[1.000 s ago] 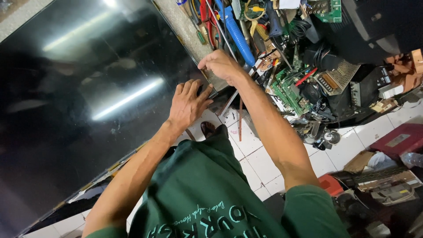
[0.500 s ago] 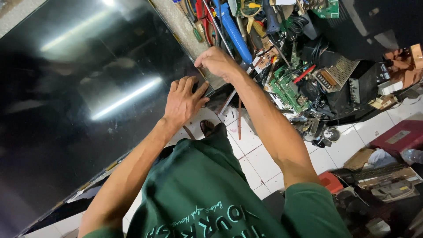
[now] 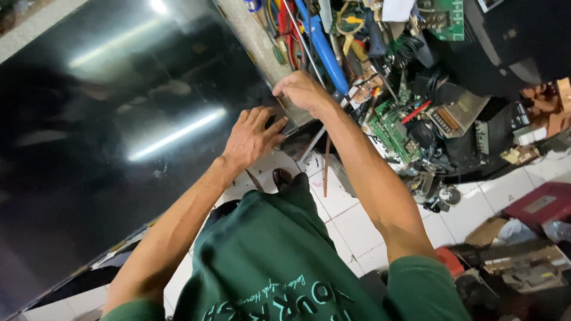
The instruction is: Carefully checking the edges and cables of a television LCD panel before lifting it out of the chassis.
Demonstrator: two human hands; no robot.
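The left hand (image 3: 251, 138) lies flat, fingers spread, on the large glossy black flat screen panel (image 3: 113, 137), while the right hand (image 3: 302, 92) apparently pinches its corner edge.

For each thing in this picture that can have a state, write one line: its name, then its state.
Large flat screen: dark, switched off, lying flat, reflecting ceiling lights.
Left hand: open, fingers spread, pressed flat on the screen's corner.
Right hand: fingers curled, pinching the screen's corner edge.
Green circuit board: bare, lying among loose tools.
Blue-handled tool: lying unused.
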